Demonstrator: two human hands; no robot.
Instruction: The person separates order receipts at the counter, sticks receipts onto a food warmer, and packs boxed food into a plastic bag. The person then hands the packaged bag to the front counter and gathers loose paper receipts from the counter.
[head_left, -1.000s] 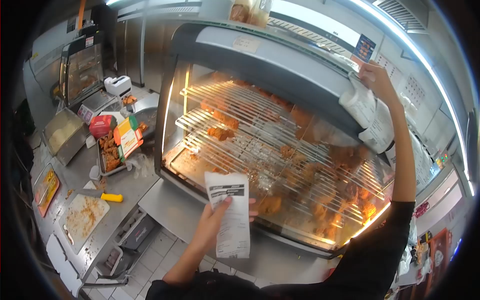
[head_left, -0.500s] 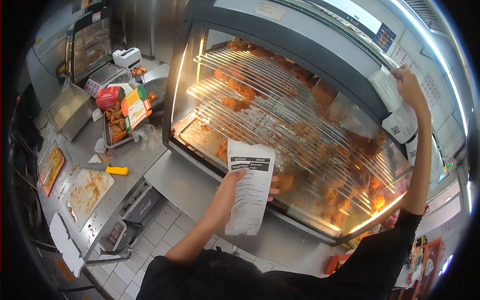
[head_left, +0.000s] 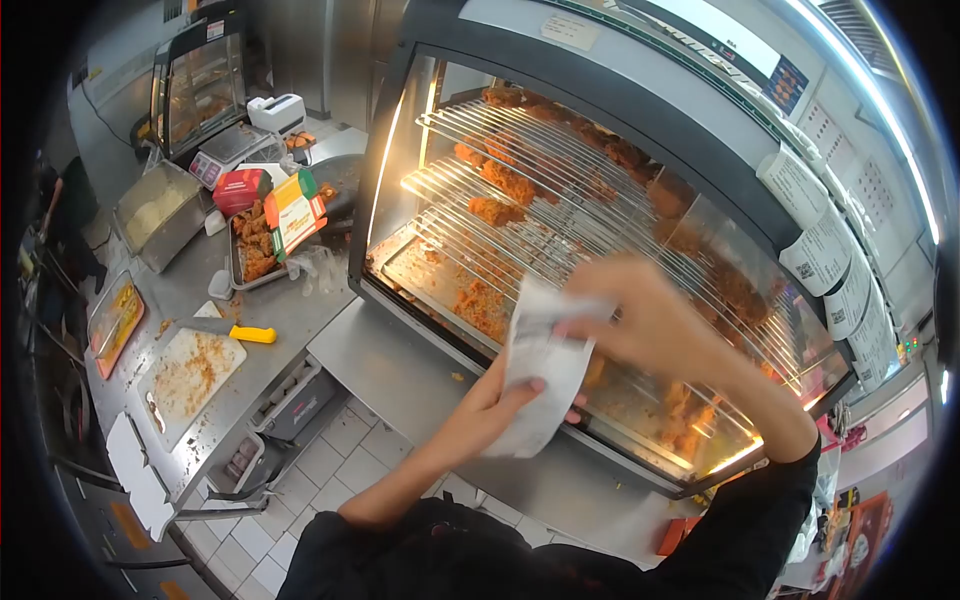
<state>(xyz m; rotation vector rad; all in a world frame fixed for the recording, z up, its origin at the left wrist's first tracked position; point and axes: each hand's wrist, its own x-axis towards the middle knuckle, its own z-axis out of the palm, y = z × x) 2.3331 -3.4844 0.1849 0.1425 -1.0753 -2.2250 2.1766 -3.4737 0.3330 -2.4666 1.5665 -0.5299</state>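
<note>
A long white paper receipt [head_left: 538, 405] is held in my left hand [head_left: 482, 412], its thumb across the front and fingertips showing at the far edge. My right hand [head_left: 645, 315] is over the receipt's upper right edge. Motion smears its fingers, so I cannot tell whether they grip the paper. The print on the receipt is blurred too. Just behind both hands stands a lit glass warming cabinet [head_left: 610, 52] with pieces of fried chicken [head_left: 507, 182] on its wire racks.
Several receipts [head_left: 822, 250] hang along the cabinet's right top edge. On the steel counter at left are a yellow-handled knife [head_left: 252, 334], a crumb-covered cutting board [head_left: 195, 375], a tray of chicken [head_left: 257, 252], food boxes [head_left: 295, 215] and a metal bin [head_left: 160, 215].
My right hand has come down from the hanging receipts to the receipt in my left hand. That receipt has tilted and shifted slightly right. The view has shifted a little.
</note>
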